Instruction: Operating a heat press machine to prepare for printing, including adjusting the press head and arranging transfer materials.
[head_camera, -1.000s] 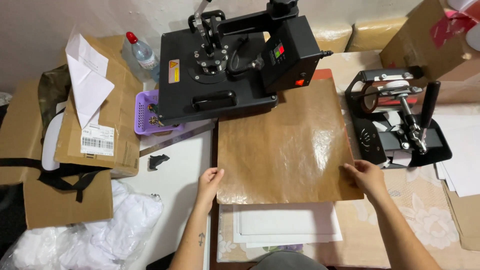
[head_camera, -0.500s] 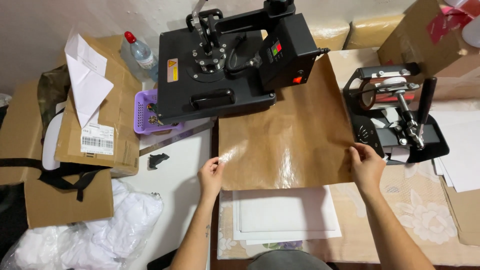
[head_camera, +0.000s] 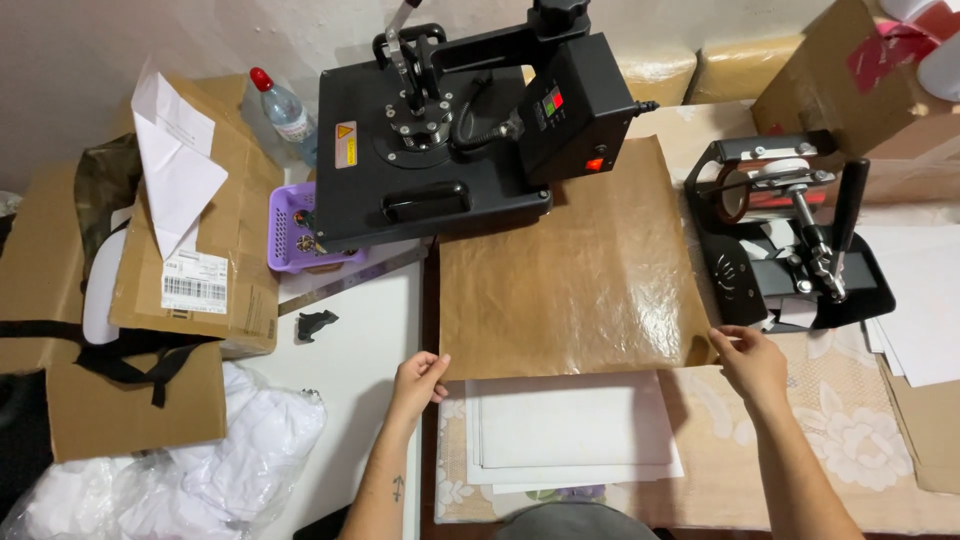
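Both hands have drawn the brown sheet (head_camera: 575, 270) farther up the surface (head_camera: 880, 470) since half a second ago, baring more of the white paper stack (head_camera: 570, 430) below it. That sheet now lies flat with its far edge tucked under the black heat press (head_camera: 450, 130) (the biggest thing here). To its right stands a smaller mug press (head_camera: 790, 240). Left hand (head_camera: 415, 380) has its grip pinching the sheet's near left corner; right hand (head_camera: 750, 362) pinches the near right corner.
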